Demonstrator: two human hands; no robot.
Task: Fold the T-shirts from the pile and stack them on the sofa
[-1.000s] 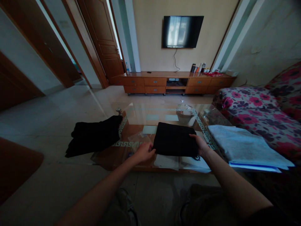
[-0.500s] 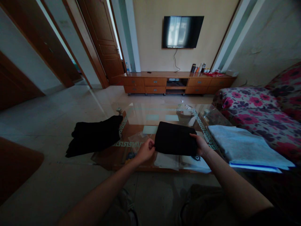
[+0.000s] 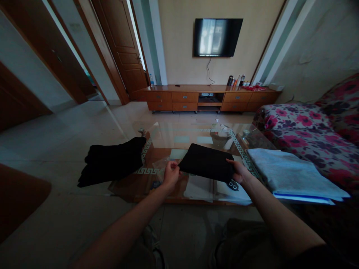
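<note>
A folded black cloth (image 3: 206,161) is held over the near part of a glass table (image 3: 174,194). My left hand (image 3: 171,174) pinches its near left corner. On the right edge, my right hand (image 3: 238,171) grips the cloth with the thumb on top; the other fingers are partly hidden beneath it. A second black cloth pile (image 3: 112,160) lies at the table's left end. At the right end rests a folded light blue-grey fabric (image 3: 291,173) with a bright blue edge below.
Papers and clear plastic show through or on the glass beneath the held cloth. A flowered sofa (image 3: 303,140) stands on the right. Beyond the table are a long wooden cabinet (image 3: 185,98) with bottles on it and a wall television (image 3: 218,37).
My left hand has moved slightly left and up with its corner of the black cloth, which now stretches into a point. My right hand has barely shifted.
</note>
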